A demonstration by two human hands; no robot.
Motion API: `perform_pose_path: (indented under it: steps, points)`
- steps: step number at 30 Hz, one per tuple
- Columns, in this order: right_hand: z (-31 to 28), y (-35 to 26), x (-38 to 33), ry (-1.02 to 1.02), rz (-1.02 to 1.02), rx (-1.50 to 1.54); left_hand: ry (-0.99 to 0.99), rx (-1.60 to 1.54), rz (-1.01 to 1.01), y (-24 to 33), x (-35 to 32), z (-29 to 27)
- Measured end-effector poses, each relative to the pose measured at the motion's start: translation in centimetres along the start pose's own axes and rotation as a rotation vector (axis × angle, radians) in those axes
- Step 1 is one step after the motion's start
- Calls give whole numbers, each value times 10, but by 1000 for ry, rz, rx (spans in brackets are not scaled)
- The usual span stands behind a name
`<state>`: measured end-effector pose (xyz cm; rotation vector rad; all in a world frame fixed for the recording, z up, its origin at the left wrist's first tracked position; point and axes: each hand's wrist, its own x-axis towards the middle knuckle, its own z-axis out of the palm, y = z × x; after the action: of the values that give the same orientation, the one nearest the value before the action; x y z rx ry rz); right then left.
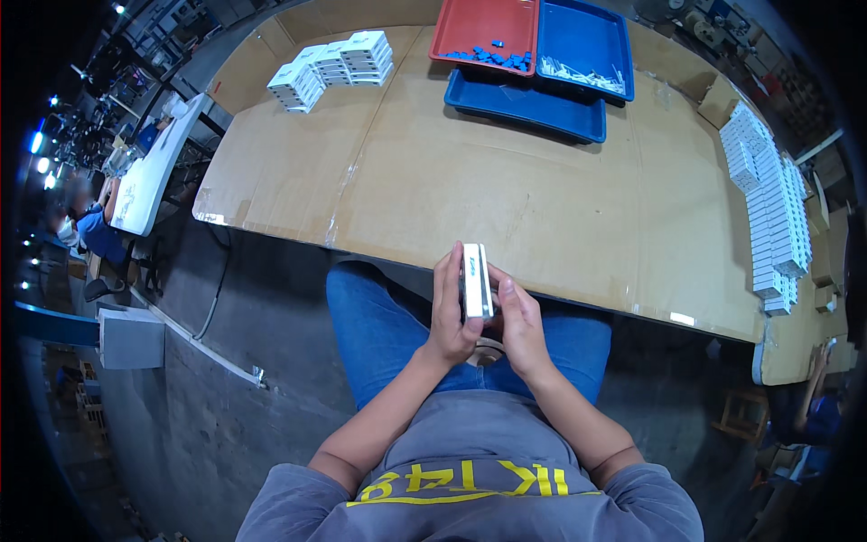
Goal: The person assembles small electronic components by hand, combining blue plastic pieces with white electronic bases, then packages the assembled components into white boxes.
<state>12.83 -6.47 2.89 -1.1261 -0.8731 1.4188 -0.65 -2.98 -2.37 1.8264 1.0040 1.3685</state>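
Over my lap, just off the table's near edge, a slim white box-shaped piece stands on edge between my hands. It has a small blue mark on its white face and a dark strip along its side. My left hand is closed around its left side, fingers along it and thumb at its lower end. Closed against the right side is my right hand, its thumb raised beside the piece. The right fingers are partly hidden behind it.
On the cardboard-covered table, stacks of white boxes stand far left. A red tray holds small blue parts; a blue tray holds white sticks. Another blue tray sits nearer. Rows of white pieces line the right.
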Motion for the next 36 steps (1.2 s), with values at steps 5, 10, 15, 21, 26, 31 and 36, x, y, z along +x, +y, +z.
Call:
perform_pose_path:
  steps: [5, 10, 15, 21, 26, 31, 36]
  points:
    - [-15, 0, 3, -46, -306, -650, 65, -402, -260, -6, -1, 4]
    - [-35, 7, 18, -221, -728, -882, -14, -871, -839, 30, 14, 1]
    - [-46, 9, 28, -182, -871, -857, -132, -1037, -974, 44, 14, 2]
    - [-42, 14, 33, -119, -1033, -742, -181, -1036, -976, 42, 11, -1]
    - [-44, 19, 31, -114, -1017, -680, -171, -1064, -953, 39, 8, 1]
    - [-40, 26, 25, -92, -834, -530, -227, -938, -1051, 51, 18, 0]
    - [-35, 26, 23, 8, -306, -54, -246, -389, -490, 25, 4, 17]
